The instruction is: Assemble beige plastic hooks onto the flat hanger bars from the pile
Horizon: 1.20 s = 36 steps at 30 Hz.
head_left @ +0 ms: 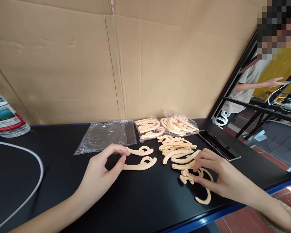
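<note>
My left hand (103, 173) has its thumb and forefinger drawn together at the left end of a curved cream plastic hanger arm (140, 151) with a ring on it. A similar hanger arm (141, 165) lies nearer me, its left end beside my thumb. My right hand (213, 173) closes its fingertips around small cream plastic pieces with rounded ends (186, 178); the fingers partly hide what they grip. Under and beside that hand lie curved cream hooks (205, 201). A pile of loose hanger arms (176, 145) lies just beyond it.
Behind the pile are two clear bags of cream parts (150, 126) (179, 124) and a flattened clear bag (106, 137). A dark tablet (219, 145) lies right. A water bottle (7, 116) and white cable (40, 161) are left. Cardboard (87, 64) backs the table; a person (249, 84) stands beyond.
</note>
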{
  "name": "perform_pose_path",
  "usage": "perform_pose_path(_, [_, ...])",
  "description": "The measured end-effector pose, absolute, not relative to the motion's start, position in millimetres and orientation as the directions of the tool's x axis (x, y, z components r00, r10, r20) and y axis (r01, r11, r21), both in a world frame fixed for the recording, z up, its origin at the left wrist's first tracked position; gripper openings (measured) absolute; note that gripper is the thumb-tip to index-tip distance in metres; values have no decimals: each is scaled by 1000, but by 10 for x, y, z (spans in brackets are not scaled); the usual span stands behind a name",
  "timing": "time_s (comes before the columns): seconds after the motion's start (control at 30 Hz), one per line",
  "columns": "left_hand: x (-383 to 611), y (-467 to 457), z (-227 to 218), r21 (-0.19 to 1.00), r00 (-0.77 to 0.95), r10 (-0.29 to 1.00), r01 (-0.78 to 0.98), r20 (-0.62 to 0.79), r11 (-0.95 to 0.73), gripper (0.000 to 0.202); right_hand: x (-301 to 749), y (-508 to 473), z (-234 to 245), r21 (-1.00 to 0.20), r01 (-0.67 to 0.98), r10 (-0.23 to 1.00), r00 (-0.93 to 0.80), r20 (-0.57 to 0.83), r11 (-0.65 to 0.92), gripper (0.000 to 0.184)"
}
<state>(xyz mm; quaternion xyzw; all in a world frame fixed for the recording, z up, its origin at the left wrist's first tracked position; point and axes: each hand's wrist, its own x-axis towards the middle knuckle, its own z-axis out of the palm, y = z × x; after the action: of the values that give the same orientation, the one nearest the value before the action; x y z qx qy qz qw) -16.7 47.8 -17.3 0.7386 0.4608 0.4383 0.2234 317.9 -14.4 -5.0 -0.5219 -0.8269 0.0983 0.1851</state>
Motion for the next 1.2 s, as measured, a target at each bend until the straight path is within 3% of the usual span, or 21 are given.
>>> perform_pose_path(0.13, [-152,442,-139,767,170,881,438,441,-468,6,3128,-163,-142,-396,803,895,-387,221,445,18])
perform_pose_path(0.4, [-165,429,3,879,78,926,292,371,-377,7,3182,-48,2,-688,661,949,-281,141,298,21])
perform_pose_path(0.63, [-178,446,44,979,78,980,84,182,-188,17,2848,211,348,-958,259,953,-300,45,127,29])
perform_pose_path(0.77, [-161,413,72,994,247,964,16,99,-106,24,2409,324,490,-995,91,902,-431,0,44,25])
perform_pose_path(0.97, [-191,392,153,981,445,875,-65,192,-182,28,1967,422,454,-996,-84,841,-536,72,31,20])
perform_pose_path(1.03, [-172,375,134,977,442,871,-97,214,-190,28,1877,446,397,-994,-94,852,-515,97,56,22])
perform_pose_path(1.2, [-112,331,45,976,275,940,-132,204,-173,8,1706,481,291,-997,13,894,-445,62,75,29])
